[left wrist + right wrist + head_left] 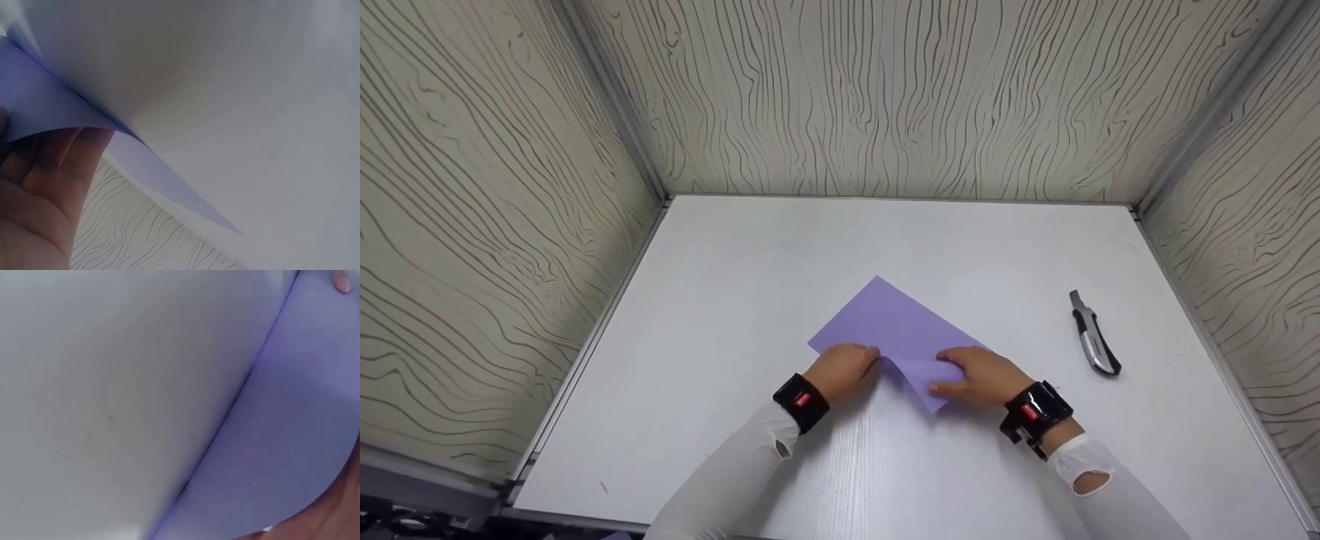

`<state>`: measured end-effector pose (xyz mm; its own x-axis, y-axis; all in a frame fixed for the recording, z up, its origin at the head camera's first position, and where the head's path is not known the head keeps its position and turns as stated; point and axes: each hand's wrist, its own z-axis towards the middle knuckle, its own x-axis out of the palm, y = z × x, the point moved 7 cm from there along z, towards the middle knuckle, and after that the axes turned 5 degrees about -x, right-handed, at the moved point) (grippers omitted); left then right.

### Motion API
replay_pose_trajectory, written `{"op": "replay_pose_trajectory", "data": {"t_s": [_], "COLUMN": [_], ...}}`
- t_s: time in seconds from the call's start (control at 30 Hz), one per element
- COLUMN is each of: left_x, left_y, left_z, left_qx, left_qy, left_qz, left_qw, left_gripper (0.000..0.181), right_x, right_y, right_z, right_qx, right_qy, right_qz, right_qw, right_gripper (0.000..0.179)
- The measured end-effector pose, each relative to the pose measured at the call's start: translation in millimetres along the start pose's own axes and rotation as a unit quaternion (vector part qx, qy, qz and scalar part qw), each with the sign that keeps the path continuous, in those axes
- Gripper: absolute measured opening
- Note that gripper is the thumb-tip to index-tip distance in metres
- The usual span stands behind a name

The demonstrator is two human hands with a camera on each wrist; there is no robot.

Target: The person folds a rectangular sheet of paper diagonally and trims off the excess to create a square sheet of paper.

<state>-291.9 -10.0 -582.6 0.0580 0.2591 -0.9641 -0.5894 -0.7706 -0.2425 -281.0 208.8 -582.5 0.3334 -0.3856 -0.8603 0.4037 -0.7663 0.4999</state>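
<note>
Two grips, one purple sheet (894,319): from the paper's middle, my left grip (846,367) pinches the near edge at 8 o'clock, while my right grip (986,375) holds the bent side at 4 o'clock, thumb and fingers curled about it. The sheet lies around the middle of the white worktop (735,285), its near edge raised between my hands, one corner pointing to 5 o'clock, others at 9 and 12. For a clean bend, I judge it best to hold both sides level, bring the raised edge over evenly and line it up before pressing; squeezing too soon could set a crooked crease. A light touch should spare the paper wrinkles. Farther out, black bands (801,403) ring my wrists, next to pale sleeves (731,465). At 3 o'clock, apart from paper and hand, rests a utility knife (1093,339), tip toward 11. Beyond, at 12, stands a wood-patterned wall (847,105).
</note>
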Motion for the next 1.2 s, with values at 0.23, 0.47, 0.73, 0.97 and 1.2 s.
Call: {"op": "replay_pose_trajectory", "data": {"t_s": [0.23, 0.47, 0.73, 0.97, 1.2], "left_x": [-1.7, -0.6, 0.0, 0.6, -2.5], "left_y": [4.5, 9.2, 9.2, 8.2, 8.8], "left_z": [3.1, 4.2, 4.1, 7.4, 10.7], "left_qx": [-0.029, -0.062, -0.069, -0.076, -0.093], "left_qy": [0.002, 0.02, 0.012, 0.006, 0.003], "left_qz": [-0.047, -0.08, -0.089, -0.086, -0.082], "left_qw": [0.9985, 0.9947, 0.9936, 0.9934, 0.9922], "left_gripper": [0.025, 0.026, 0.026, 0.026, 0.026], "right_x": [-11.8, -17.1, -29.4, -26.3, -25.6], "right_y": [-9.6, -36.6, -54.3, -60.8, -66.1], "right_z": [-12.9, -18.2, -26.1, -27.3, -19.0], "right_qx": [-0.023, 0.036, 0.058, 0.087, 0.103], "right_qy": [-0.055, -0.117, -0.235, -0.24, -0.231], "right_qz": [0.054, 0.112, 0.137, 0.145, 0.132], "right_qw": [0.9967, 0.9861, 0.9605, 0.9561, 0.9586], "right_gripper": [0.062, 0.062, 0.019, 0.015, 0.017]}}
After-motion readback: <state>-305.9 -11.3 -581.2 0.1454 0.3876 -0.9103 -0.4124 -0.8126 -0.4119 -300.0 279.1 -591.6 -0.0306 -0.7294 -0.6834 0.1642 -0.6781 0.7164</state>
